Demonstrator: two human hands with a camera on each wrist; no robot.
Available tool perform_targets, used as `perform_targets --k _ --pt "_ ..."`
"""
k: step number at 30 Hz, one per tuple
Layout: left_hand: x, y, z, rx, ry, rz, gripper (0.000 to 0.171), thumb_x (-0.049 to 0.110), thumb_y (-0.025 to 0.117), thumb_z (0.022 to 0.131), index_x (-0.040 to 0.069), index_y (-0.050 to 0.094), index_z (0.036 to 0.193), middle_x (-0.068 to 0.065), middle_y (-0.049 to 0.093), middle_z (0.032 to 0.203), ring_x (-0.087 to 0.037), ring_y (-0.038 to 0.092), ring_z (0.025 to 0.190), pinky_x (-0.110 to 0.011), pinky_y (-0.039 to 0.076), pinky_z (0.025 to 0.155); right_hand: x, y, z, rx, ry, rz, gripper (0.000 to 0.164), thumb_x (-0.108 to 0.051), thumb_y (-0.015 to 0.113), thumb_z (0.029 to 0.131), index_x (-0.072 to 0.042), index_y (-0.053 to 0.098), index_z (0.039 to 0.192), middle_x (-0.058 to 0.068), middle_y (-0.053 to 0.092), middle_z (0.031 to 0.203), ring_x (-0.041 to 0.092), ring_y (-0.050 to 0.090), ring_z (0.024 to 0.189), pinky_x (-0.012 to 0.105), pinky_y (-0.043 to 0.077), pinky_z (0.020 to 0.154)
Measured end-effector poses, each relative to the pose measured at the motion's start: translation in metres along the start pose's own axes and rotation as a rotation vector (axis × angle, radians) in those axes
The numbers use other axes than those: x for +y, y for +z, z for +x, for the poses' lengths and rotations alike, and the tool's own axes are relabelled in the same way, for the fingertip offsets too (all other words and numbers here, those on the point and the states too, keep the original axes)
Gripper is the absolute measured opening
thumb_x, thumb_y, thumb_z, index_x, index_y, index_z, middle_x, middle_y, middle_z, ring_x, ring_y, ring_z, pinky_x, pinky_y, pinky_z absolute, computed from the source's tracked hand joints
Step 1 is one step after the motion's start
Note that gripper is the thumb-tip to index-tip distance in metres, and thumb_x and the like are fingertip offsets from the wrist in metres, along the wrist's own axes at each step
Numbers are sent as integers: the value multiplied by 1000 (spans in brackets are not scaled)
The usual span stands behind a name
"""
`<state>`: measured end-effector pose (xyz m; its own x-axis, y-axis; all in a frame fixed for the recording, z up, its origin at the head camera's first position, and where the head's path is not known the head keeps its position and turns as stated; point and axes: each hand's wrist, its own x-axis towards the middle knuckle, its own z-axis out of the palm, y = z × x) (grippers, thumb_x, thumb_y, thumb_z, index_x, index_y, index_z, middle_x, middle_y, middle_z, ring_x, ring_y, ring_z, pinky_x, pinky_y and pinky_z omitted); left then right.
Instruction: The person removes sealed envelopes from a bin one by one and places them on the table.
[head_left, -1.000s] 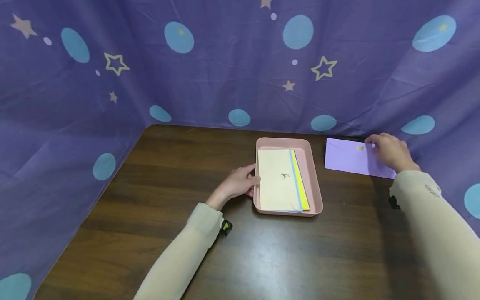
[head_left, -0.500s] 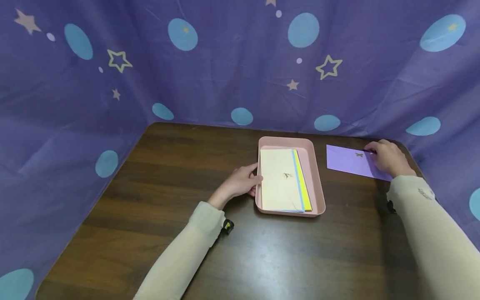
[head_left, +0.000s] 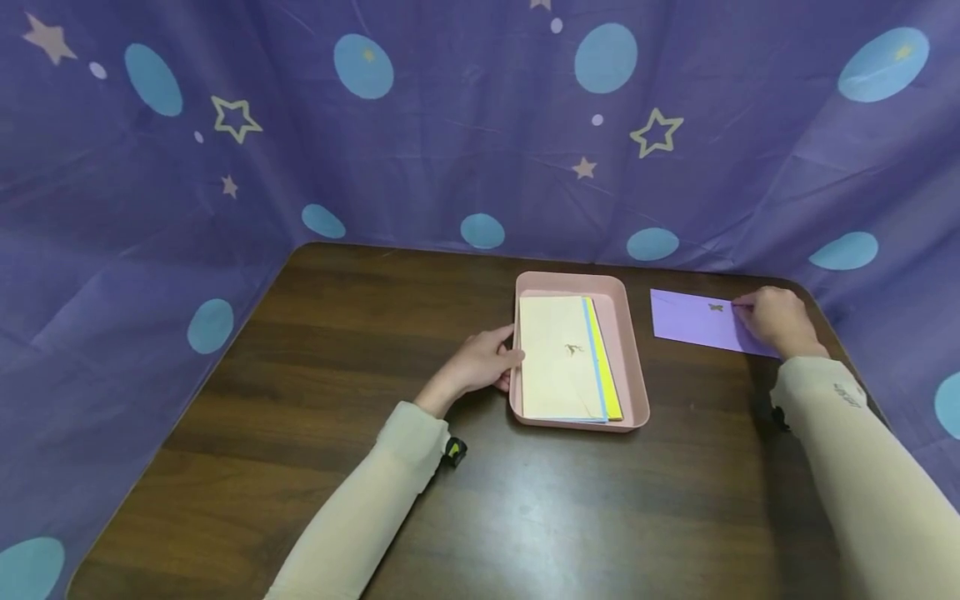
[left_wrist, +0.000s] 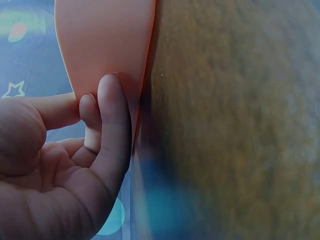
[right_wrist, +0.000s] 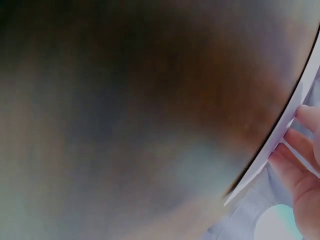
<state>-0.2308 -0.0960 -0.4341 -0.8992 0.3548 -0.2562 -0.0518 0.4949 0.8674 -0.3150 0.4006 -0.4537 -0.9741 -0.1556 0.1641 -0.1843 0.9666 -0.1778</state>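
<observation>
In the head view, a pink tray (head_left: 628, 358) holds a stack of envelopes: a cream envelope (head_left: 555, 375) with a small dark motif on top, blue and yellow edges showing under it. My left hand (head_left: 480, 365) holds the tray's left side, thumb at the rim; the left wrist view shows fingers (left_wrist: 112, 115) against the tray's outer wall (left_wrist: 107, 40). At the right lies a purple envelope (head_left: 686, 321) with a small gold butterfly. My right hand (head_left: 780, 321) covers its right end; in the right wrist view the fingertips (right_wrist: 278, 156) touch its surface.
The dark wooden table (head_left: 360, 358) has rounded far corners. A purple curtain (head_left: 450, 150) with stars and blue ovals hangs close behind it and along the left side. Between the tray and the purple envelope is a narrow strip of bare wood.
The purple envelope's far edge has come down, and it lies flatter on the table. My right hand has come slightly nearer with it. The left hand and tray keep their places.
</observation>
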Motion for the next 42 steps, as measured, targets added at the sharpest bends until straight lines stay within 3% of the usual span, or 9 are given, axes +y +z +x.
perform_targets --k 7,11,18,26,29,33,37,39,42 --pt "0 0 1 -5 -5 13 63 18 59 110 9 34 167 -11 62 82 -18 69 67 -34 65 66 -6 6 5 -37 -45 -13 35 -10 56 100 16 67 122 43 63 117 59 56 117 72 46 99" --pt "1 0 0 -7 -3 9 63 17 59 110 8 34 167 -11 62 82 -18 69 66 -34 65 66 -12 7 8 -82 -18 7 43 -11 51 102 21 59 128 46 57 124 59 48 126 73 42 106" --pt "2 1 0 -10 1 3 63 17 59 110 8 34 167 -11 62 82 -18 69 66 -35 65 67 -15 6 10 -107 -35 14 40 -8 47 104 21 58 129 45 57 124 59 48 127 72 40 108" --pt "0 1 1 -13 -4 6 63 17 59 110 9 33 167 -11 61 81 -18 68 66 -35 65 66 -16 5 10 -108 -85 28 36 -5 50 103 19 60 128 44 60 122 60 50 126 71 41 108" --pt "0 1 0 -16 -5 4 63 17 59 110 8 33 167 -11 61 81 -17 68 66 -35 65 66 -22 2 11 -66 -99 26 37 -6 56 100 19 62 127 44 60 123 61 53 122 71 42 106" --pt "0 0 0 -8 -2 4 63 18 59 110 8 33 167 -10 61 82 -18 68 66 -34 64 66 -48 -14 17 35 -82 78 35 -8 58 98 14 68 122 39 66 117 58 61 110 70 46 97" --pt "0 0 -1 -2 -2 -1 63 18 60 110 8 34 167 -11 61 83 -18 68 66 -35 65 66 -93 -38 18 102 -61 206 28 -12 59 100 5 76 116 27 75 103 43 68 90 57 51 80" --pt "0 0 0 -2 -2 -2 64 18 60 109 8 34 167 -11 61 83 -17 69 66 -35 65 67 -117 -48 14 92 -54 278 25 -15 63 101 0 78 115 19 78 94 32 71 81 46 51 73" --pt "0 0 0 -5 -3 3 64 18 60 110 9 34 167 -10 61 83 -17 69 67 -34 64 67 -151 -60 5 2 -41 364 25 -19 66 102 -5 78 118 11 79 89 19 73 74 33 50 68"
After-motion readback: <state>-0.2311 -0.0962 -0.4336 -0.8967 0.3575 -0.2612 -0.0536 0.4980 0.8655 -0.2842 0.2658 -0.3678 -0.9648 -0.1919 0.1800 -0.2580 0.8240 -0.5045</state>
